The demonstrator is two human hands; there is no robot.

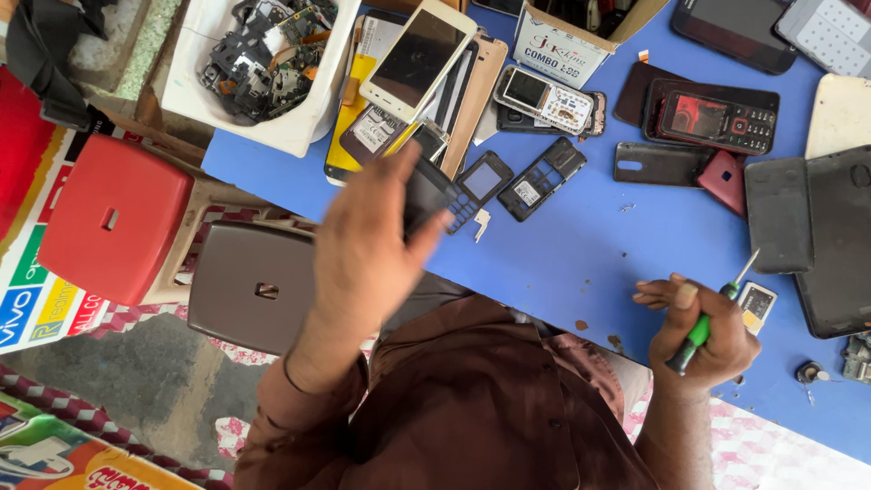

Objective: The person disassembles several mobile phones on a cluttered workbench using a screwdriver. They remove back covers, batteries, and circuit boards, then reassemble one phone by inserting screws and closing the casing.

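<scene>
My left hand (367, 245) is raised over the left end of the blue table (581, 245) and grips a dark phone body (426, 192), its back turned to me. My right hand (703, 331) rests near the table's front edge, closed around a green-handled screwdriver (700, 328) whose thin tip points up and right. A small circuit part with a yellow patch (756, 304) lies just right of that hand. Two black phone front frames (542, 178) lie on the table right of the held phone.
Many phones and covers crowd the far side: a white smartphone (417, 59), a red-and-black keypad phone (717, 118), dark tablets (839, 240) at right. A white tub of parts (299, 127) sits at the left end. Red (113, 218) and grey (254, 286) stools stand below.
</scene>
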